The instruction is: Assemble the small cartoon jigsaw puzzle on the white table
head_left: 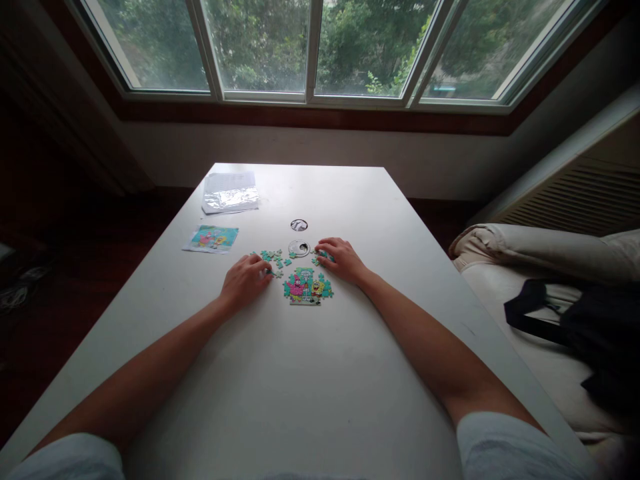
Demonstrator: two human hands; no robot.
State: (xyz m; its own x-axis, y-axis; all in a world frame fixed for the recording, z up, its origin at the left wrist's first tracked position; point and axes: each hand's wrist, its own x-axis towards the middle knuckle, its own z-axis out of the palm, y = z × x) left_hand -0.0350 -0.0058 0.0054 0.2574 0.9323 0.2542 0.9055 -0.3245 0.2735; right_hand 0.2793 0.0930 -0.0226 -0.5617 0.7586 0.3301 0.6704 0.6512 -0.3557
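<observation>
A partly joined jigsaw puzzle (306,288) with colourful cartoon figures lies on the white table in front of me. Just left of it, my left hand (246,280) rests on the table with loosely bent fingers. Its fingertips are at the edge of a pile of loose teal jigsaw pieces (273,257). On the other side, my right hand (343,259) lies with its fingers apart over a few more pieces (316,260), partly covering them. No piece can be made out lifted in either hand.
Beyond the puzzle lie a round white disc (299,249) and a smaller dark-and-white disc (299,225). At the left are a picture card (214,239) of the cartoon and papers in a clear sleeve (230,193). A sofa (550,253) with a dark bag (600,327) stands right of the table (280,400).
</observation>
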